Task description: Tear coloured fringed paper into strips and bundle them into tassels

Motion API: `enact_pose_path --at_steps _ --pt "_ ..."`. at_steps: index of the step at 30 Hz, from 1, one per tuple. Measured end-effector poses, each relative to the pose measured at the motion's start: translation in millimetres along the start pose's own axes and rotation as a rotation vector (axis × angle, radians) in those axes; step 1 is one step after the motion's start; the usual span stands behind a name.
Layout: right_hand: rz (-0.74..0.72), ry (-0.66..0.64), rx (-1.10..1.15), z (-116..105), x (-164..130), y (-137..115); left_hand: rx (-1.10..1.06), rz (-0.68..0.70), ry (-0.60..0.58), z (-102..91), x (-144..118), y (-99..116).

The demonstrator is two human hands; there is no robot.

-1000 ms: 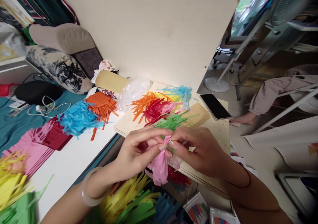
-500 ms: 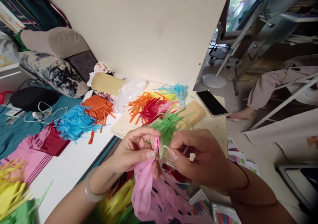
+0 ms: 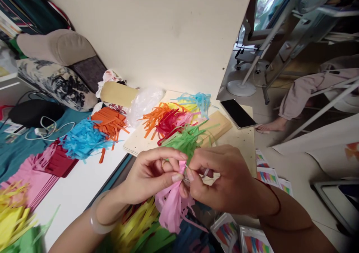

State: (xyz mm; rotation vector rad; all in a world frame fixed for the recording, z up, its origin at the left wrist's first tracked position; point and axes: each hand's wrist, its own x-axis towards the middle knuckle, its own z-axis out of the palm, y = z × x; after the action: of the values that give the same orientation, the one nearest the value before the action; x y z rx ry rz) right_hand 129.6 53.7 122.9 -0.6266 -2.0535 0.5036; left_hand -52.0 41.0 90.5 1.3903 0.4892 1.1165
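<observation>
A pink tissue paper tassel [image 3: 172, 210] hangs fringe-down from my left hand [image 3: 157, 174], whose thumb and fingers pinch its twisted top loop. Close against that loop, my right hand [image 3: 224, 178] is closed, thumb and forefinger pressed together on a thin white strip [image 3: 206, 172] that curls out behind the fingers. The strip's tip seems to touch the loop; the exact contact is hidden by the fingertips. Just beyond both hands lies a green tassel [image 3: 186, 139]. Below them are yellow fringed paper [image 3: 137, 223] and green fringed paper [image 3: 154, 240].
Red [image 3: 171, 122], orange [image 3: 157, 116] and blue tassels [image 3: 199, 99] lie on the wooden board [image 3: 134, 144], near a phone [image 3: 238, 113]. Stacks of fringed paper, including blue [image 3: 84, 139], line the white surface [image 3: 92, 178] at left. Another person's foot [image 3: 272, 125] shows at right.
My hands have come together, and the white strip has moved left to the loop. The pink tassel's fringe has swung in and hangs more bunched than before.
</observation>
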Motion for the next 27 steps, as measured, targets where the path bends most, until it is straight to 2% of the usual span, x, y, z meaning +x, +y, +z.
enact_pose_path --at_steps 10,19,22,27 --pt "0.019 -0.047 0.100 0.0 2.6 1.9 0.122 0.037 -0.033 -2.3 -6.5 3.8" --pt "0.132 -0.199 0.124 -3.2 3.0 4.1 0.138 0.073 -0.019 -0.9 -8.5 8.5" --pt "0.158 -0.241 0.069 -4.8 3.7 6.4 0.268 0.111 0.013 -2.4 -11.4 10.3" --pt "0.157 -0.195 0.025 -2.7 1.9 10.1 0.577 0.166 0.048 -3.4 -15.5 15.0"
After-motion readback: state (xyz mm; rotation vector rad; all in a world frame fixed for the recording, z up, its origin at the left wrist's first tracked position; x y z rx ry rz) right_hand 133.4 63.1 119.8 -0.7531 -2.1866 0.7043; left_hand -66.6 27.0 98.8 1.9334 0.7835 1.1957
